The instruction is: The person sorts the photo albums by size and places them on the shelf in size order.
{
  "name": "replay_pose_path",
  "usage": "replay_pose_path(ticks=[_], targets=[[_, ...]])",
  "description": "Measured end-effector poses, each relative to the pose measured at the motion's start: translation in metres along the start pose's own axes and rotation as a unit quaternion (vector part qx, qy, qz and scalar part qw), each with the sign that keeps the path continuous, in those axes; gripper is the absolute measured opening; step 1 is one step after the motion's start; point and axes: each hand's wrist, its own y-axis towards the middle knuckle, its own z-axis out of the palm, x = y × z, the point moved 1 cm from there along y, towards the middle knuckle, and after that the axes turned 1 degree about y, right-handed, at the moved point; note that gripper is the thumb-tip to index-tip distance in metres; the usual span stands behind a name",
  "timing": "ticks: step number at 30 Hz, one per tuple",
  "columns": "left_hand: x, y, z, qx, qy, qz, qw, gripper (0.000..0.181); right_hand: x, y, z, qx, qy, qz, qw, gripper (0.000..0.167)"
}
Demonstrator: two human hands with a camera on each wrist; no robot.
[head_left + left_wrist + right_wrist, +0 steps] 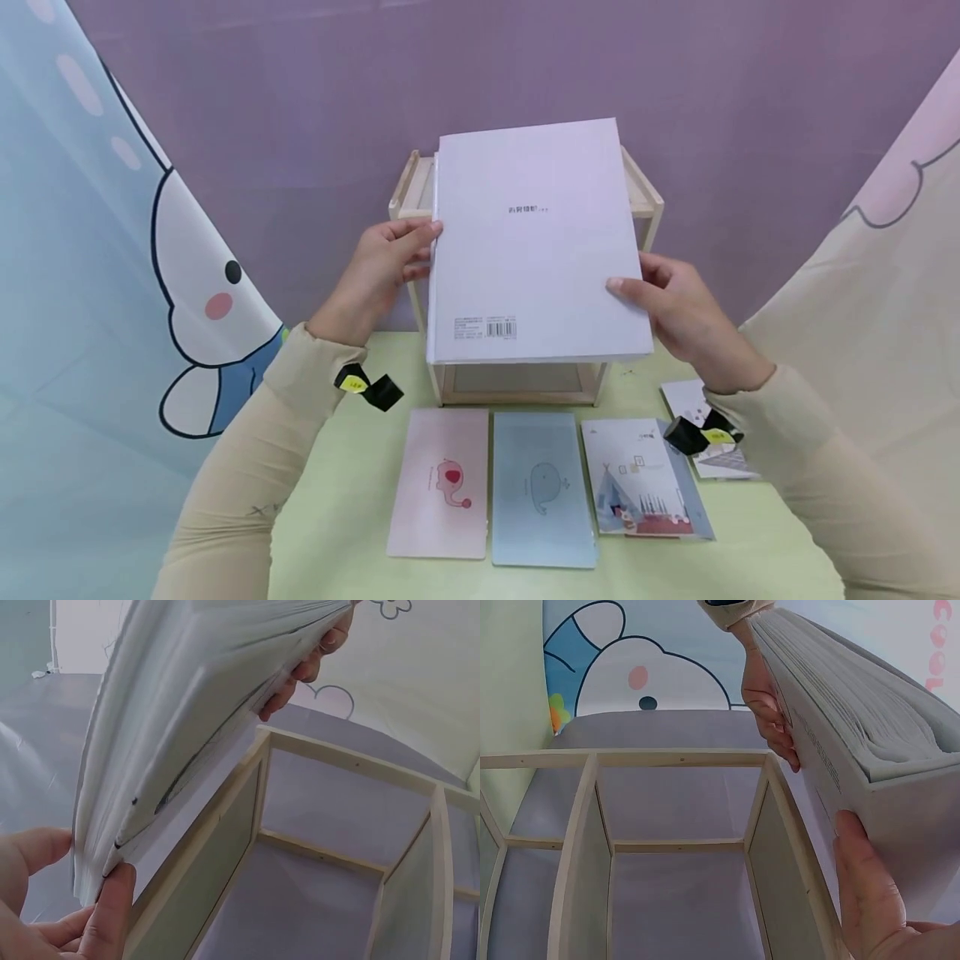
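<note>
The green bench point(337, 517) is the biggest thing here. At 12 o'clock on it stands the wooden shelf point(517, 399). My big white book point(540, 267) is up in the air and hides a lot of the shelf; I can't tell if they touch. The book is thick, so I think it's heavy. Its cover looks stiff and smooth, maybe slippery, but its pages sag and could flop.

Below it lie a pink notebook point(437, 521) at 7 o'clock, a blue notebook point(545, 492) at 6, a tent booklet point(641, 477) at 5 and a partly hidden white booklet point(686, 400) between 4 and 5.

My left hand point(390, 258) pinches the book's edge at 9 o'clock. My right hand point(681, 312) grips it at 4, thumb on the cover. Both sides seem good spots, if I squeeze both covers together.
</note>
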Motion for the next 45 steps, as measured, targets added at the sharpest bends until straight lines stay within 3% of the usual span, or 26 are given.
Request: replay_pose_path(ticks=[11,22,28,35,41,45], targets=[[-0.006,0.005,0.005,-0.013,0.009,-0.007,0.9999,0.027,0.008,0.007,-0.005,-0.007,0.017,0.041,0.999,0.044],[-0.015,0.008,0.009,-0.019,-0.019,-0.007,0.9996,0.027,0.014,0.017,-0.01,-0.016,0.014,0.052,0.9984,0.043],[-0.018,0.015,0.008,-0.032,-0.019,-0.008,0.9993,0.029,0.021,0.024,-0.01,-0.031,0.02,0.052,0.998,0.033],[-0.022,0.018,0.007,-0.037,-0.035,-0.007,0.9987,0.024,0.028,0.034,-0.009,-0.036,0.005,0.052,0.998,0.04],[-0.023,0.021,0.007,-0.027,-0.054,-0.001,0.9982,0.035,0.03,0.043,-0.01,-0.044,0.014,0.049,0.9977,0.013],[-0.025,0.026,0.009,-0.026,-0.063,-0.004,0.9977,0.037,0.032,0.046,-0.011,-0.065,0.027,0.05,0.9963,0.015]])
